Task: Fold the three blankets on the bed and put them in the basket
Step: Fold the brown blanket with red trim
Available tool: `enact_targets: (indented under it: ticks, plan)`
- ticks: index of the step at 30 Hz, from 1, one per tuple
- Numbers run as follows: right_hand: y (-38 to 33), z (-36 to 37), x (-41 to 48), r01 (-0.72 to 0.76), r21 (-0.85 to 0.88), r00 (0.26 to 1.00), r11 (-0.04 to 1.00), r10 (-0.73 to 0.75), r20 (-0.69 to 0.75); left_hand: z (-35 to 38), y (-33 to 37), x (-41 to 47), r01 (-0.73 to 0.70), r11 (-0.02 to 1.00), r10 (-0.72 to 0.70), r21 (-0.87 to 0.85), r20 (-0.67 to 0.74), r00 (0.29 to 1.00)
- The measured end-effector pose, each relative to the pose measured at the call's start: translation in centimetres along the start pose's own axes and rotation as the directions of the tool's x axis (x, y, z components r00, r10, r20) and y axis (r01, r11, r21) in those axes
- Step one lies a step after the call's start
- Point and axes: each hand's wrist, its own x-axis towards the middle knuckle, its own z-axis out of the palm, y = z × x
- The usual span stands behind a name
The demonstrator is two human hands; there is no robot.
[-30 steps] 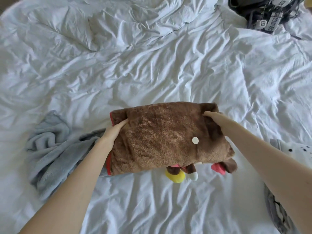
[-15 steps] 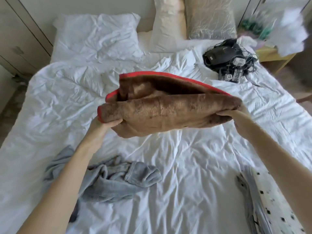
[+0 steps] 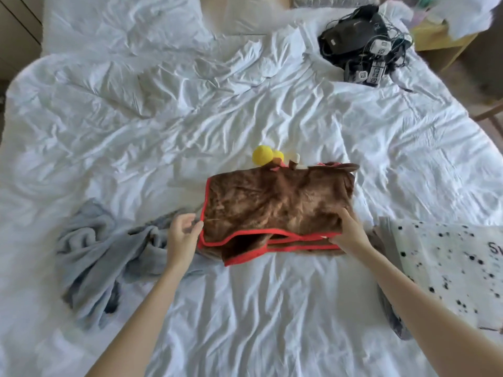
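Right hand (image 3: 349, 235) pinches brown blanket (image 3: 275, 208) near corner; left hand (image 3: 182, 235) released, fingers loose, beside its red edge. Spotted blanket (image 3: 449, 265) right of right hand, lettering cut off, unreadable.

Bed: we see a wide bed under a rumpled white duvet (image 3: 272, 104).
Middle: our folded brown plush blanket with red trim (image 3: 275, 205).
Left: crumpled grey fleece blanket (image 3: 95, 257).
Right: white black-spotted blanket (image 3: 446, 262) (partly out of frame).
Far corner: tangled black cables and devices (image 3: 359, 42).
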Motion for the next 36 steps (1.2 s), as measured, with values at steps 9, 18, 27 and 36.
enact_targets:
  ticks: [9,18,27,36]
  plan:
    - [0.8,3.0,-0.3,0.11,-0.469,0.975,0.876,-0.187,-0.12,7.9,1.9,-2.1,-0.668,0.292,0.304,0.685,0.596,0.743]
    - [4.9,0.8,-2.1,0.095,-0.502,0.951,0.859,-0.228,-0.21,7.3,-0.2,-4.0,-0.751,0.135,0.304,0.646,0.695,0.652]
    - [4.1,3.2,-0.4,0.03,-0.413,0.981,0.91,-0.105,-0.162,7.0,1.0,-2.6,-0.782,0.073,0.45,0.619,0.679,0.58]
    - [4.0,2.8,-4.3,0.061,-0.413,0.892,0.909,-0.236,-0.386,3.8,1.1,-2.4,-0.704,0.071,0.561,0.707,0.555,0.614]
